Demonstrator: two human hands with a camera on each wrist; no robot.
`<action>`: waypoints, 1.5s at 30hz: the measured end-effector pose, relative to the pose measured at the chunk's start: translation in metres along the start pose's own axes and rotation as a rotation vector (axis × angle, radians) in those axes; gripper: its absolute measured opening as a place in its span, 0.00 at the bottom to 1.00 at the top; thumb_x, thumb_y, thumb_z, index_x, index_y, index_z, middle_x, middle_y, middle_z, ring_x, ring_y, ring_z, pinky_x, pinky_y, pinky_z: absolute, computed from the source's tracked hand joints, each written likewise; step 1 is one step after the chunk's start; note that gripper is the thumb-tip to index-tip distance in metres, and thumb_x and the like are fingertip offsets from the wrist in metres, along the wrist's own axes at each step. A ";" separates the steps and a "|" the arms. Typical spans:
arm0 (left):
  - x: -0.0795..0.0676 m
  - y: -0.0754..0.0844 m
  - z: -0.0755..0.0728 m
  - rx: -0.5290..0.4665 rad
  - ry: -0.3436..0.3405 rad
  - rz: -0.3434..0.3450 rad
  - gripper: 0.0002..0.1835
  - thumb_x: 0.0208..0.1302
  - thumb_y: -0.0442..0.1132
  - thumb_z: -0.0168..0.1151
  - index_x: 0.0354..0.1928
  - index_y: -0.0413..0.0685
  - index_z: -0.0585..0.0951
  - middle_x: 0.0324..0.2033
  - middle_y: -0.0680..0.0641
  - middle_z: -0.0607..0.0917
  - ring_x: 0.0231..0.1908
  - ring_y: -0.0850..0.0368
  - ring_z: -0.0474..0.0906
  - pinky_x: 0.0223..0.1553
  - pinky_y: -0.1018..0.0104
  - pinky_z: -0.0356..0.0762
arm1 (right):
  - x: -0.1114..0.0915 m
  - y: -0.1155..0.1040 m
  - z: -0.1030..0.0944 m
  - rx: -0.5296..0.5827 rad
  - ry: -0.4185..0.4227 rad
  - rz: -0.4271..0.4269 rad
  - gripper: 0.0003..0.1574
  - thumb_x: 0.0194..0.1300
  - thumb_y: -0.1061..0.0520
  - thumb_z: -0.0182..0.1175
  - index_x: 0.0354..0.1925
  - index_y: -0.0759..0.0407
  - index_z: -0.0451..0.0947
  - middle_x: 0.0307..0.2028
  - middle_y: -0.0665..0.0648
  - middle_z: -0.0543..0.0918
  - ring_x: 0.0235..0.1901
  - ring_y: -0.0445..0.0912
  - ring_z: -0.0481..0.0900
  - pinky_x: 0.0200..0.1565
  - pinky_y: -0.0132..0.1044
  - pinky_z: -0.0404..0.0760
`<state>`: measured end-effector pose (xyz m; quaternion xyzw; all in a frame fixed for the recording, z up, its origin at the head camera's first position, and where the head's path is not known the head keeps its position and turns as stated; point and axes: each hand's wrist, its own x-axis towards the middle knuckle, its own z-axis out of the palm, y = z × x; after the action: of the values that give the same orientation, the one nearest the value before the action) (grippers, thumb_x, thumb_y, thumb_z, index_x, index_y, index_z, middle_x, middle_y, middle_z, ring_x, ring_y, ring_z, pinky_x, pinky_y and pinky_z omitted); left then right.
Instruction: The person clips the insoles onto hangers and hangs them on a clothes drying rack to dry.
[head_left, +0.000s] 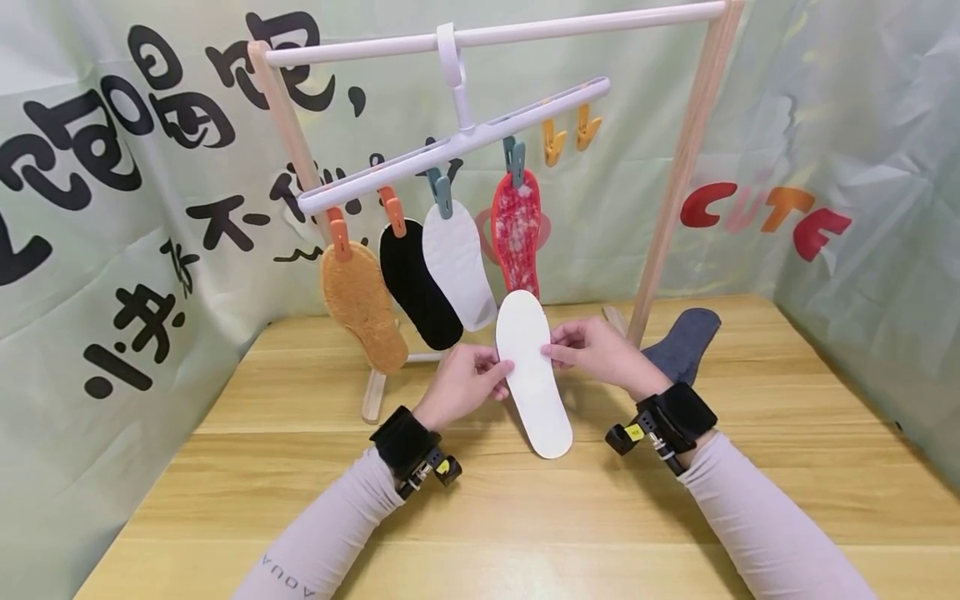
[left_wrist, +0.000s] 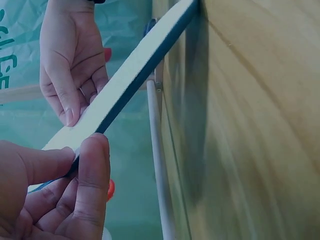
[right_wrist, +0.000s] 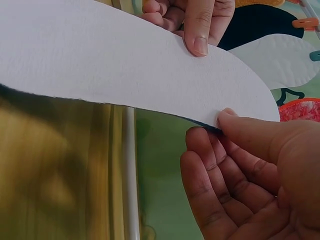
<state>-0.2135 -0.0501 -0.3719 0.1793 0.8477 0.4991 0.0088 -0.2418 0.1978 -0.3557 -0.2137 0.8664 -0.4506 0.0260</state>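
Note:
A white insole point(head_left: 534, 379) with a dark underside is held between both hands, its rounded toe end tilted up toward the hanging row. My left hand point(head_left: 467, 382) pinches its left edge, thumb on the white face and fingers behind. On the opposite edge, my right hand point(head_left: 596, 354) pinches it the same way. In the left wrist view the insole point(left_wrist: 125, 75) shows edge-on, its lower end close over the table. Just behind its tip hangs a red-and-white insole point(head_left: 517, 225) from a teal clip point(head_left: 516, 162).
A white hanger point(head_left: 457, 146) hangs tilted from a rack's bar point(head_left: 585, 27). Orange point(head_left: 363, 300), black point(head_left: 418, 283) and quilted white point(head_left: 459, 262) insoles hang from it. Yellow clips point(head_left: 553, 143) hold nothing. A dark grey insole point(head_left: 686, 342) lies on the wooden table point(head_left: 480, 517) behind the right wrist.

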 end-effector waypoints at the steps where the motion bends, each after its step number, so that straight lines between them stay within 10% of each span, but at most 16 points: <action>1: 0.001 0.001 -0.001 0.005 0.005 0.006 0.09 0.76 0.39 0.68 0.38 0.41 0.90 0.25 0.46 0.90 0.24 0.61 0.88 0.27 0.71 0.83 | 0.000 0.000 -0.001 0.002 0.001 -0.003 0.08 0.75 0.62 0.67 0.42 0.69 0.87 0.36 0.67 0.91 0.33 0.47 0.90 0.41 0.41 0.91; 27: 0.021 0.024 -0.012 0.097 0.061 0.048 0.10 0.75 0.41 0.70 0.37 0.44 0.90 0.24 0.49 0.90 0.24 0.63 0.87 0.28 0.71 0.84 | 0.009 -0.023 -0.040 -0.036 0.066 0.041 0.21 0.80 0.49 0.64 0.57 0.64 0.85 0.46 0.64 0.90 0.40 0.42 0.87 0.47 0.29 0.86; 36: 0.024 0.030 -0.011 0.104 0.063 0.068 0.10 0.76 0.41 0.69 0.36 0.44 0.89 0.24 0.49 0.90 0.25 0.60 0.89 0.27 0.72 0.80 | 0.021 -0.045 -0.061 -0.033 0.099 0.066 0.31 0.81 0.44 0.60 0.71 0.61 0.76 0.64 0.66 0.84 0.65 0.59 0.82 0.69 0.57 0.80; 45: 0.032 0.035 -0.012 0.083 0.060 0.105 0.11 0.76 0.40 0.69 0.34 0.43 0.88 0.23 0.48 0.89 0.22 0.63 0.86 0.27 0.73 0.83 | 0.036 -0.074 -0.082 -0.005 0.184 0.051 0.36 0.81 0.42 0.60 0.75 0.60 0.71 0.69 0.65 0.80 0.71 0.59 0.77 0.74 0.58 0.74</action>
<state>-0.2357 -0.0347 -0.3313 0.2088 0.8570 0.4684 -0.0503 -0.2683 0.2091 -0.2429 -0.1494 0.8714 -0.4653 -0.0427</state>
